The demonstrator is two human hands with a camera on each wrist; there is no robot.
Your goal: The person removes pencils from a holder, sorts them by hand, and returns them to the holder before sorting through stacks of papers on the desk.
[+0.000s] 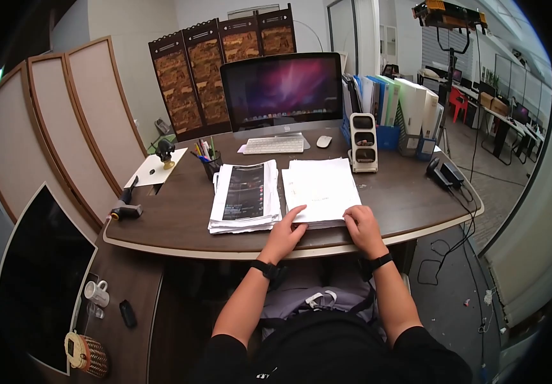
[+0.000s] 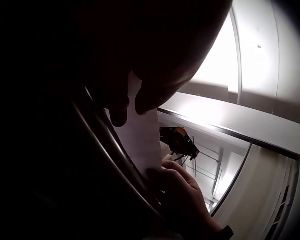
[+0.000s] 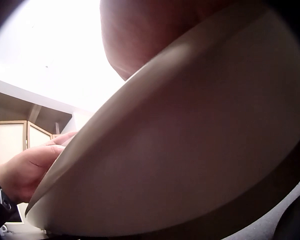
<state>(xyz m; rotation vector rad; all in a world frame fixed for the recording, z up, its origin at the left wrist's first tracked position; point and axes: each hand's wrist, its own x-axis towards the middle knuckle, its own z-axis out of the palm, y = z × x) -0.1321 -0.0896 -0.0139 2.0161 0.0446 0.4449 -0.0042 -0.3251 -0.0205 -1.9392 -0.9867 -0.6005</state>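
Observation:
A thick stack of white paper [image 1: 323, 189] lies on the desk in front of the person, its top sheet carrying a faint line of print. My left hand [image 1: 282, 237] grips the near left corner, thumb on the top sheet. At the near right corner my right hand [image 1: 365, 230] holds the stack with curled fingers. In the left wrist view the paper's edge [image 2: 142, 135] shows between the dark left fingers, with the right hand [image 2: 182, 195] beyond. A second paper stack [image 1: 245, 195], topped by a dark printed sheet, lies just left. The desk edge hides much of the right wrist view.
Behind the stacks stand a keyboard [image 1: 274, 145], a mouse [image 1: 324, 141] and a monitor [image 1: 282, 89]. A pen holder [image 1: 211, 168] is at left. A white three-slot holder [image 1: 363, 144] and several binders [image 1: 410, 105] stand at right, near a black phone-like device [image 1: 443, 171] with cables.

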